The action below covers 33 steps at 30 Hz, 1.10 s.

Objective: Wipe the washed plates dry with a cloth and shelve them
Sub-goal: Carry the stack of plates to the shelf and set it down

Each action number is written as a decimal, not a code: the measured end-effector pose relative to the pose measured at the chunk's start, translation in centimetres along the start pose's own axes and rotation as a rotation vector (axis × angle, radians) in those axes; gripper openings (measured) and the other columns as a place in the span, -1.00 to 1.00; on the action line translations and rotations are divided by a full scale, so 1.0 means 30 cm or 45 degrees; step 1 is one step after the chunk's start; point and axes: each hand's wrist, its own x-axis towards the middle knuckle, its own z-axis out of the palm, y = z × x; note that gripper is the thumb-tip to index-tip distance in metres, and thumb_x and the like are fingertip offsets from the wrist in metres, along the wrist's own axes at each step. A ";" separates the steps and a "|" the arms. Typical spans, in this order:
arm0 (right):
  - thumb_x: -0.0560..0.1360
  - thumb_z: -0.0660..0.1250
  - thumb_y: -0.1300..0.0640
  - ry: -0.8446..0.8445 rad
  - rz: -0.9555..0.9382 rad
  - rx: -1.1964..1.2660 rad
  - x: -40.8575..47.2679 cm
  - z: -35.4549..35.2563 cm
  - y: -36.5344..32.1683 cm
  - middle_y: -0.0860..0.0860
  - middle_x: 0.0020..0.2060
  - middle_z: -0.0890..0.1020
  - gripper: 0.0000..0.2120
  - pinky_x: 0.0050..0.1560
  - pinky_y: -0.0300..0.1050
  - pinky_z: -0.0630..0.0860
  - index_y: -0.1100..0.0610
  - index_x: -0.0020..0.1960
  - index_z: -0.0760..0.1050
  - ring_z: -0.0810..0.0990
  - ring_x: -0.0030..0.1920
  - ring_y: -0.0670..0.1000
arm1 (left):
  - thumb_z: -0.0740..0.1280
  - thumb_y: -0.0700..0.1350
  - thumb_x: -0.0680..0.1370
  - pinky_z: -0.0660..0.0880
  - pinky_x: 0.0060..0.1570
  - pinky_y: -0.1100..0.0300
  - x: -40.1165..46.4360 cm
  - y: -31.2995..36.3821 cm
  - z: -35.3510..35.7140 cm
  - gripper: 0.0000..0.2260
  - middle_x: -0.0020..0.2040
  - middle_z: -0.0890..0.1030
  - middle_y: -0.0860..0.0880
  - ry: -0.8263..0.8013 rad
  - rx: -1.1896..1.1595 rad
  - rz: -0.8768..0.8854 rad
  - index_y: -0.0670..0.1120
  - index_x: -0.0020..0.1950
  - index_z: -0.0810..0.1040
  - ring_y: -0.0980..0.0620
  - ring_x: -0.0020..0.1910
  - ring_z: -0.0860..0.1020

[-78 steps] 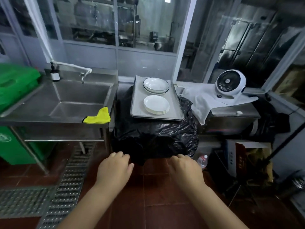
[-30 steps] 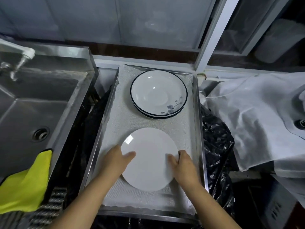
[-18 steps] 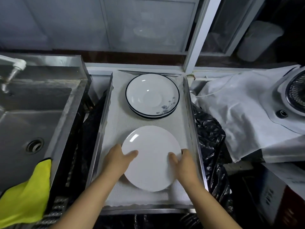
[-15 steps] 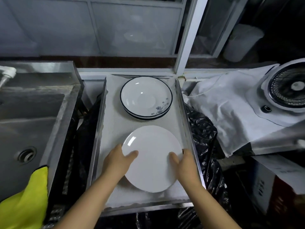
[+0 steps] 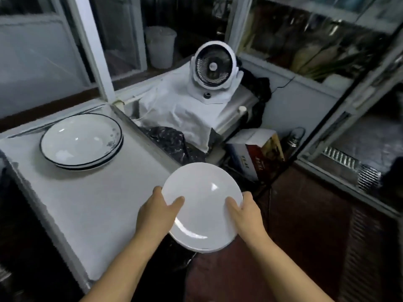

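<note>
I hold a stack of plain white plates (image 5: 202,205) in the air, off the right side of the cloth-lined metal tray (image 5: 87,205). My left hand (image 5: 156,212) grips the stack's left rim, thumb on top. My right hand (image 5: 245,211) grips its right rim the same way. A stack of black-rimmed white plates (image 5: 80,141) with a small blue flower print stays at the far end of the tray. No wiping cloth is in view.
A white fan (image 5: 214,69) stands on a white cloth (image 5: 181,114) draped over a metal unit to the right. A cardboard box (image 5: 255,151) and a flask (image 5: 293,140) sit on the red tile floor. Glass-fronted cabinets (image 5: 340,68) line the right side.
Both hands have lifted the white plate stack off the tray and carried it right, past the tray's edge. My view has swung right; the sink and yellow cloth have left the frame.
</note>
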 end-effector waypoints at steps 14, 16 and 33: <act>0.58 0.24 0.04 0.819 0.551 0.230 -0.703 -0.713 0.736 -0.10 -0.13 0.49 -0.84 -0.40 -0.36 0.31 0.08 0.05 0.31 0.47 -0.19 -0.17 | 0.29 0.14 0.49 0.50 -0.06 0.04 -0.683 0.471 0.714 -0.66 0.00 0.56 -0.01 -0.720 0.233 0.692 -0.05 0.10 0.37 -0.11 -0.03 0.53; 0.59 0.25 0.04 0.911 0.634 0.280 -0.858 -0.809 0.869 -0.03 -0.06 0.51 -0.83 -0.30 -0.25 0.37 0.09 0.07 0.30 0.50 -0.13 -0.06 | 0.30 0.14 0.48 0.50 -0.04 0.04 -0.869 0.517 0.835 -0.66 -0.02 0.55 0.00 -0.806 0.250 0.769 -0.05 0.10 0.38 -0.12 0.00 0.54; 0.57 0.21 0.04 1.512 1.235 0.444 -2.056 -1.481 1.723 0.03 -0.11 0.48 -0.82 -0.36 -0.17 0.39 0.15 0.04 0.33 0.48 -0.20 -0.04 | 0.34 0.14 0.47 0.33 -0.34 0.22 -2.379 0.754 1.661 -0.71 -0.11 0.53 0.09 -1.476 0.421 1.320 0.00 0.03 0.41 0.08 -0.17 0.48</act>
